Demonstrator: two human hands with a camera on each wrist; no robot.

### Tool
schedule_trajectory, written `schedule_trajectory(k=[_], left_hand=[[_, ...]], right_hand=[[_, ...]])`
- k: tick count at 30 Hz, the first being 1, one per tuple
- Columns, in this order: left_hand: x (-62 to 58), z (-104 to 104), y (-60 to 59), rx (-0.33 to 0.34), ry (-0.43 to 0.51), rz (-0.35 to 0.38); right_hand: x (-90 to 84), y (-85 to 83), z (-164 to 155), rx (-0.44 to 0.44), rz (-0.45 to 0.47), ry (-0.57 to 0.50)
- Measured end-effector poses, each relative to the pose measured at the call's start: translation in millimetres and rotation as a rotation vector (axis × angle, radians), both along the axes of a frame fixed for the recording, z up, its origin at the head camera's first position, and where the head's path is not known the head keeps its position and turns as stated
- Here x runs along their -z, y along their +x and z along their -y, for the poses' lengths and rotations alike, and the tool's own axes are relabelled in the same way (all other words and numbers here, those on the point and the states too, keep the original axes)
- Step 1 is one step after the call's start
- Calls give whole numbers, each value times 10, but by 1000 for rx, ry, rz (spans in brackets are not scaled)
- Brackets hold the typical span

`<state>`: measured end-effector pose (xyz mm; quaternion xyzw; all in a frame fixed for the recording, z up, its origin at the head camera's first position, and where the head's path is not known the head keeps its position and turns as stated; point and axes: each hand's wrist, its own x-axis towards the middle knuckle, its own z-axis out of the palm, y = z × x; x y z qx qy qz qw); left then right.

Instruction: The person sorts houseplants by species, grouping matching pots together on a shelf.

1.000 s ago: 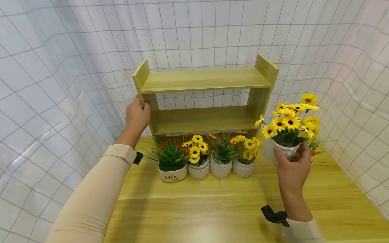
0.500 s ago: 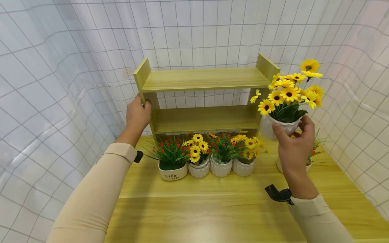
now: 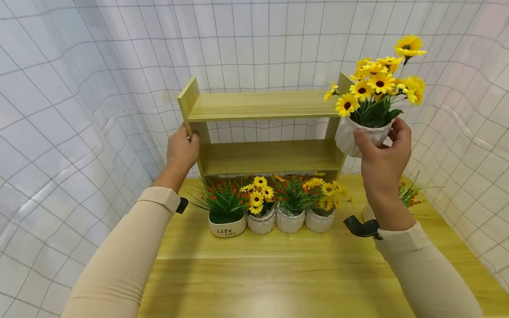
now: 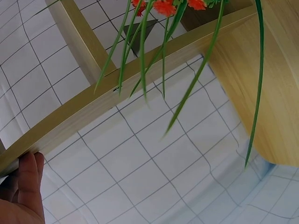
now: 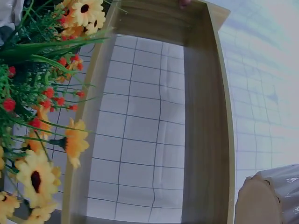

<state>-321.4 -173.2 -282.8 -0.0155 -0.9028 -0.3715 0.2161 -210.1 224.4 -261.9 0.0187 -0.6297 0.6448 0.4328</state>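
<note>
My right hand (image 3: 383, 152) grips a white ribbed pot of yellow sunflowers (image 3: 362, 135), held in the air at the right end of the wooden two-tier shelf (image 3: 262, 106), about level with its top board. My left hand (image 3: 182, 148) holds the shelf's left upright, fingers wrapped round its front edge. In the left wrist view the fingertips (image 4: 29, 175) touch the wooden edge (image 4: 93, 109). The right wrist view looks along the shelf frame (image 5: 205, 116), with flowers (image 5: 42, 93) at the left.
Several potted flowers stand in a row on the wooden table (image 3: 278, 274) before the shelf, one pot marked "Life" (image 3: 226, 227). Another pot with red flowers (image 3: 407, 194) sits behind my right wrist. White gridded cloth (image 3: 79, 88) surrounds the table.
My right hand has lifted the sunflower pot from near the table up to the height of the shelf's top board. The left hand has stayed on the upright.
</note>
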Motion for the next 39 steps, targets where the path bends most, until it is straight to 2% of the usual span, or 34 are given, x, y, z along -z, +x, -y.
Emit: schedule_trajectory(k=[6,16,30,39], left_hand=[[-7,-8,15,-5,-4,6],[-8,-17,5,-13,-11,1],[-5,-22,8,-26,-11,-15],[0,-22,7,-40,-24,-5]], right_hand=[[-150,-127,45,-88,-28,-71],[-334,-364,108,-131,23,-52],[-505,-622,209,-152,138,-44],[-582,-816,271,-123,226,26]])
